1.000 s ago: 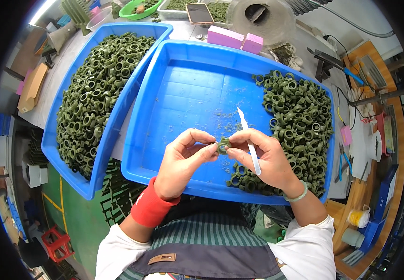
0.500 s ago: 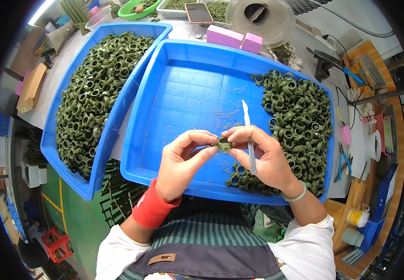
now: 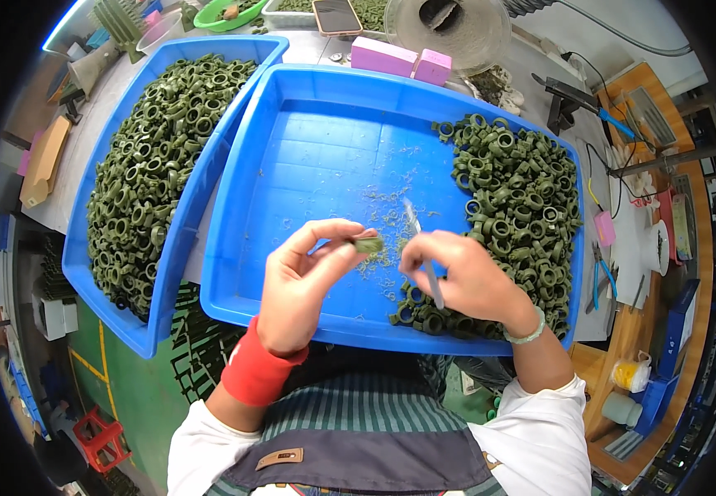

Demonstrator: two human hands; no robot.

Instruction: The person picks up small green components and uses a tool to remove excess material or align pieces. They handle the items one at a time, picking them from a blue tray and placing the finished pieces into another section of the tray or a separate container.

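Note:
Over the large blue tray (image 3: 240, 169), my left hand (image 3: 306, 273) pinches a small green ring-shaped part (image 3: 368, 245) between thumb and fingertips; it looks slightly smeared by motion. Apart from it, to the right, my right hand (image 3: 463, 277) is closed around a slim silver scalpel (image 3: 432, 285), its blade pointing up and away from me. Thin shavings (image 3: 387, 198) lie scattered on the tray floor beneath. A heap of similar green rings (image 3: 523, 207) fills the tray's right side and runs along its near edge, under my right hand.
Left of the tray, a second blue bin (image 3: 168, 318) holds a high pile of green rings (image 3: 155, 157). Pink blocks (image 3: 384, 57), a phone (image 3: 337, 16) and a clear round container (image 3: 490, 37) stand behind. Blue-handled pliers (image 3: 601, 277) lie at the right.
Both hands met at the ring before; now they are apart. The left has drawn left with the ring, and the right has turned, tilting the scalpel. The whole view has shifted slightly.

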